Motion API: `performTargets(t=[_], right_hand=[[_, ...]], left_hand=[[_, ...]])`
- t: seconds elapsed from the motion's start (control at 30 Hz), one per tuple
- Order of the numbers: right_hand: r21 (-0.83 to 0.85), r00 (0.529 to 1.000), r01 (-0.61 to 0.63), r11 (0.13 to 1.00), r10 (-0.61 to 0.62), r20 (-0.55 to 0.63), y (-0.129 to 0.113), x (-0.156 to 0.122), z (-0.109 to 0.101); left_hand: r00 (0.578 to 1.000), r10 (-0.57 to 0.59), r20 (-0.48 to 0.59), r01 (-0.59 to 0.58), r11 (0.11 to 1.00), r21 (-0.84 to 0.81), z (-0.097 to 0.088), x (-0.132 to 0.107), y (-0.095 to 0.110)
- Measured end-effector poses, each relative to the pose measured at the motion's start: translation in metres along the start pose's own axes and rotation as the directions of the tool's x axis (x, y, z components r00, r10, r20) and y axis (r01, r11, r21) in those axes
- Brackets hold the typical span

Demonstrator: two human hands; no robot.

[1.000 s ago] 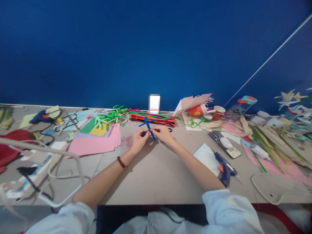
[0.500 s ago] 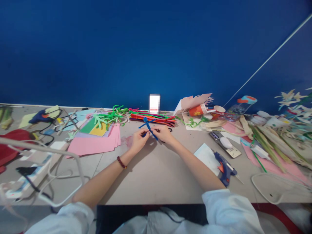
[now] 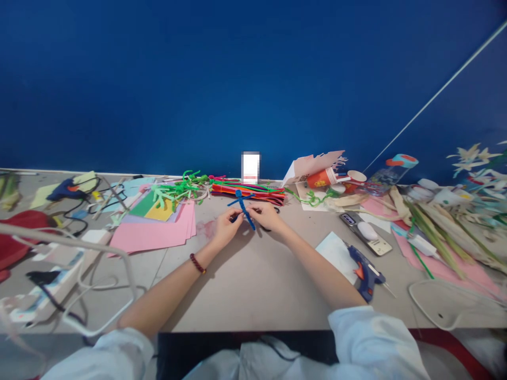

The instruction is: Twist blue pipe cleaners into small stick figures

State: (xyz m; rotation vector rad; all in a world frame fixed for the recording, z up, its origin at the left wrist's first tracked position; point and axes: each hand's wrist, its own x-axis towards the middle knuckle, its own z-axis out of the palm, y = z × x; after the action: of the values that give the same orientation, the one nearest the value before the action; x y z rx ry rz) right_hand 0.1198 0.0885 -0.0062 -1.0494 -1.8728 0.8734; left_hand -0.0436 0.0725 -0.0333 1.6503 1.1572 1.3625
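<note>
A blue pipe-cleaner figure (image 3: pixel 242 203) with a looped head and crossed arms stands up between my two hands over the middle of the grey table (image 3: pixel 245 279). My left hand (image 3: pixel 225 226) pinches its lower part from the left. My right hand (image 3: pixel 268 217) is closed on it from the right. A bundle of red, orange and green pipe cleaners (image 3: pixel 249 191) lies just behind the hands.
Pink and coloured paper sheets (image 3: pixel 156 227) lie left, with green pipe cleaners (image 3: pixel 178 189). A blue glue gun (image 3: pixel 366 266) lies right on white paper; another glue gun (image 3: pixel 67 189) is far left. A phone (image 3: pixel 366 232), red cup (image 3: pixel 322 178), dried leaves (image 3: pixel 439 227) and white wire frame (image 3: pixel 79 253) crowd the sides.
Both hands have stayed in place; the blue figure's lower leg has swung slightly between my fingers. Nothing else has moved.
</note>
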Motion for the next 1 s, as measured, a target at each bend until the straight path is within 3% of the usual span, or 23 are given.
performTargets(t=[0.2, 0.77, 0.9, 1.0], right_hand=[[0.109, 0.999, -0.049, 0.993, 0.049, 0.003, 0.002, 0.0, -0.002], [-0.133, 0.998, 0.066, 0.989, -0.069, -0.016, -0.003, -0.001, 0.0], [-0.152, 0.994, 0.102, 0.983, -0.106, -0.022, -0.003, 0.0, 0.001], [-0.178, 0.987, 0.136, 0.975, -0.149, -0.062, -0.003, 0.0, 0.002]], left_hand=[[1.0, 0.022, -0.005, -0.022, 1.0, 0.019, 0.0, 0.001, -0.002], [0.999, 0.051, 0.004, -0.051, 0.998, 0.027, -0.002, 0.001, 0.007], [0.999, -0.034, 0.0, 0.033, 0.998, -0.06, 0.0, 0.001, 0.008], [0.97, -0.241, 0.013, 0.238, 0.945, -0.224, 0.002, 0.002, 0.009]])
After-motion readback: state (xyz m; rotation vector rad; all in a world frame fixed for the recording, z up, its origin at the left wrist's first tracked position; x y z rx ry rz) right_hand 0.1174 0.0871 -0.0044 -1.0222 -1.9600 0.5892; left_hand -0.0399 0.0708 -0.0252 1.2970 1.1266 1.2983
